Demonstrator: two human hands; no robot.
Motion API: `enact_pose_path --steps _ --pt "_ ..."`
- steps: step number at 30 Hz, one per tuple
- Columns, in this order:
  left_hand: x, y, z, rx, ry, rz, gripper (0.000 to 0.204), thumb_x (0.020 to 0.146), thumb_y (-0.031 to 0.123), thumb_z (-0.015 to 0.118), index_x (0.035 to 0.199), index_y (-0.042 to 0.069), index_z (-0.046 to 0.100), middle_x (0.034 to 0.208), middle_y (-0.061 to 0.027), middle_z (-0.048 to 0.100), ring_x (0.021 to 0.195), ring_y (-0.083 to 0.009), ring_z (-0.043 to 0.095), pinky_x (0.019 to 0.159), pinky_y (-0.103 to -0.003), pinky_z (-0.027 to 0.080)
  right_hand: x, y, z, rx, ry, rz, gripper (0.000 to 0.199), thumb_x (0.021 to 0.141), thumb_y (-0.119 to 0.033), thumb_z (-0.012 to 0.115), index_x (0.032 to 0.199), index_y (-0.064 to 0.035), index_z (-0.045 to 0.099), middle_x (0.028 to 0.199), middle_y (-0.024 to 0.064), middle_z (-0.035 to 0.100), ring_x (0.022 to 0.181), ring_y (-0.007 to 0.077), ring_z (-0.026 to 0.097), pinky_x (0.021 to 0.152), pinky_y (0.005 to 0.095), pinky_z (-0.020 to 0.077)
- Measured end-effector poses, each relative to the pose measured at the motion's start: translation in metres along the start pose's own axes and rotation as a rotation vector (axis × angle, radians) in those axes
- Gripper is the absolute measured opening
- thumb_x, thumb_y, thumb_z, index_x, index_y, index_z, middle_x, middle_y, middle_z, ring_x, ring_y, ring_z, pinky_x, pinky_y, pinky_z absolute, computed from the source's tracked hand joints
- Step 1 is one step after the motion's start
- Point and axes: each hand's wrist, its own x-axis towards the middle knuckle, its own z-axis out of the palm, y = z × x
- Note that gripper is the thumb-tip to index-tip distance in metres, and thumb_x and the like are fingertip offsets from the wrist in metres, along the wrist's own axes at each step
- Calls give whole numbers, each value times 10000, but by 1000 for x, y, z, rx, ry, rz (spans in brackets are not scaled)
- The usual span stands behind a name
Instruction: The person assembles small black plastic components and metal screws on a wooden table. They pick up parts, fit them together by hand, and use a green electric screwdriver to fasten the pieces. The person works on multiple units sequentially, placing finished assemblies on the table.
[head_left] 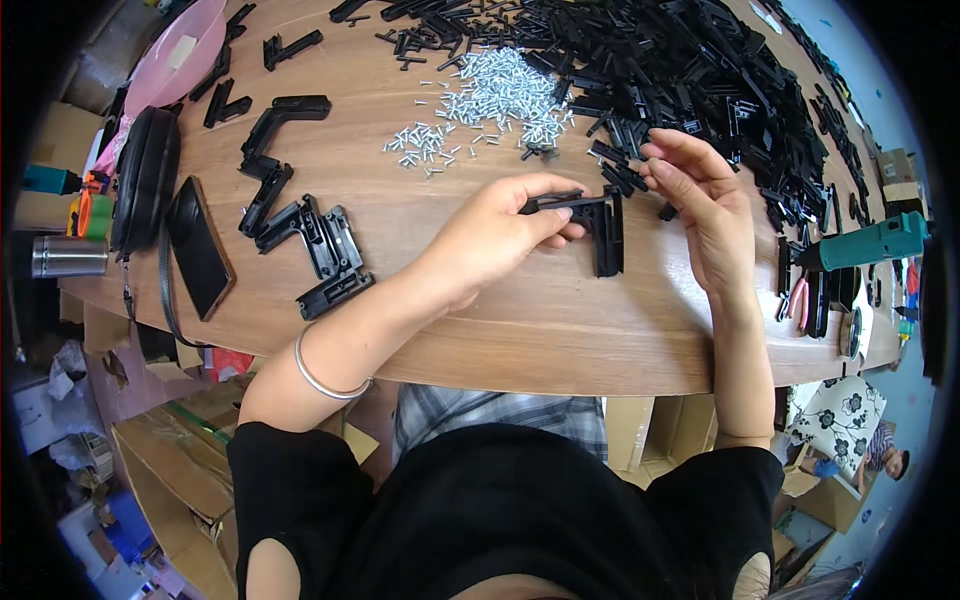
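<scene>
My left hand is closed around one arm of a black L-shaped plastic part, whose other arm points down toward the table. Just right of it, my right hand is raised with thumb and forefinger pinched together. Whatever sits in that pinch is too small to make out. Beyond both hands lies a heap of silver screws, with a large mound of black plastic parts to its right. Several small black pieces lie between my hands.
Joined black parts form a zigzag at the left, beside a phone, a black case and a pink basin. At the right are a teal power driver and pink-handled pliers. A person is at the far right.
</scene>
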Motion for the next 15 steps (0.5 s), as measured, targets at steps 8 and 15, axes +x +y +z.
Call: enact_pose_path --steps 8,15 --pt "-8 -3 4 143 -311 -165 307 896 69 530 1195 7 553 971 -83 640 756 -77 595 636 -189 465 12 3 18 -765 -193 -406 154 771 -35 656 923 -25 681 872 99 654 778 180 628 694 278 492" --pt "-8 3 7 352 -327 -243 298 895 90 534 1178 -3 552 942 -100 642 716 -86 595 612 -198 471 27 1 69 -953 -321 -344 201 683 -101 741 825 -9 634 735 88 638 645 182 609 609 285 487"
